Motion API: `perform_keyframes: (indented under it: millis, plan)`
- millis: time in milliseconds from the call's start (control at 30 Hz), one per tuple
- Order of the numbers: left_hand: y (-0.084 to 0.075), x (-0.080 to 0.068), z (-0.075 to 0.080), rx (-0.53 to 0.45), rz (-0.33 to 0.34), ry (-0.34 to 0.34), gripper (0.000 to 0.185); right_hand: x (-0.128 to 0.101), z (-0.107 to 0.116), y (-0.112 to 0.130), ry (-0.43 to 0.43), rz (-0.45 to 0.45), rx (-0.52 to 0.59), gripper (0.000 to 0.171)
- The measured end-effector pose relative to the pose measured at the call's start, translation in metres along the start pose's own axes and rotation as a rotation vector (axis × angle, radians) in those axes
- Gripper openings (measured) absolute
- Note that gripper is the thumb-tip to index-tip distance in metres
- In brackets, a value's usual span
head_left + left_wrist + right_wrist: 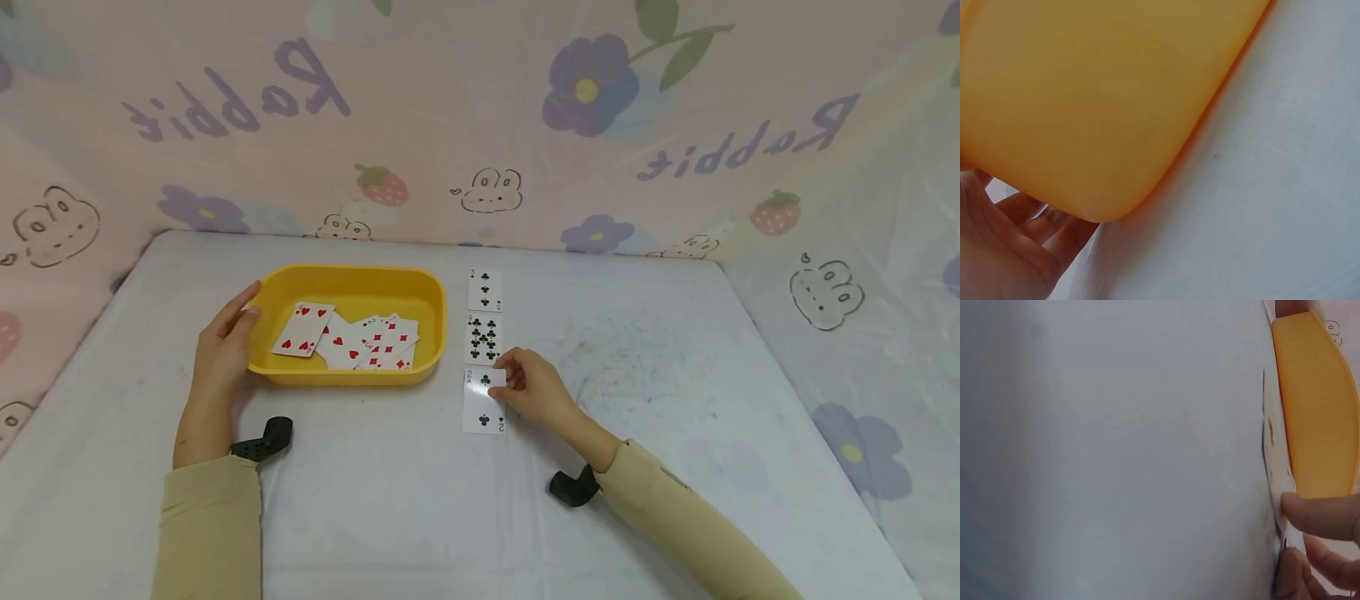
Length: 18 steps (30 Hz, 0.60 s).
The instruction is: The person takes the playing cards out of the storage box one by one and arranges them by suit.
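My right hand (534, 387) pinches the upper right corner of the two of clubs (482, 408), thumb on its face. That card is the nearest of 3 club playing cards in a column, below a club card with many pips (480, 337) and the three of clubs (484, 290). In the right wrist view the fingers (1319, 515) hold the card's edge close over the table. At the left end of a yellow tray (348, 377), my left hand (225, 337) grips the rim. Its fingers (1069, 240) lie against the outer wall. Inside the tray are loose red-suit cards (303, 331).
A white-covered table (375, 500) carries everything, with grey smudges right of the column. Patterned cloth (480, 125) hangs behind and at both sides. Black wrist cameras (272, 437) sit on both wrists. The card column lies just right of the tray.
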<state>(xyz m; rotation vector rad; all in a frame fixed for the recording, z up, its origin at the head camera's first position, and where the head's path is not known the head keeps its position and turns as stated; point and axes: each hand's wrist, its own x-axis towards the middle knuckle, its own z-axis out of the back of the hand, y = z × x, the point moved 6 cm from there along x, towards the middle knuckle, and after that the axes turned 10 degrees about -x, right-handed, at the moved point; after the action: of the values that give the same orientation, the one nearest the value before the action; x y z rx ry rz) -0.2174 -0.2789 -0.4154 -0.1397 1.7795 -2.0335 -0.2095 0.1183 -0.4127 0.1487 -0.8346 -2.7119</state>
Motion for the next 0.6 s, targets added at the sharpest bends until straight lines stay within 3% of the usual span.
perform_keyframes:
  millis: [267,600]
  plan:
    - [0.001,0.0,0.001,-0.005,0.004,0.013,0.043,0.005,0.003,0.007,-0.036,0.012,-0.077,0.028]
    - [0.0,-0.001,0.001,-0.003,-0.017,0.02,0.044,0.033,0.019,0.053,-0.123,0.102,0.152,0.023]
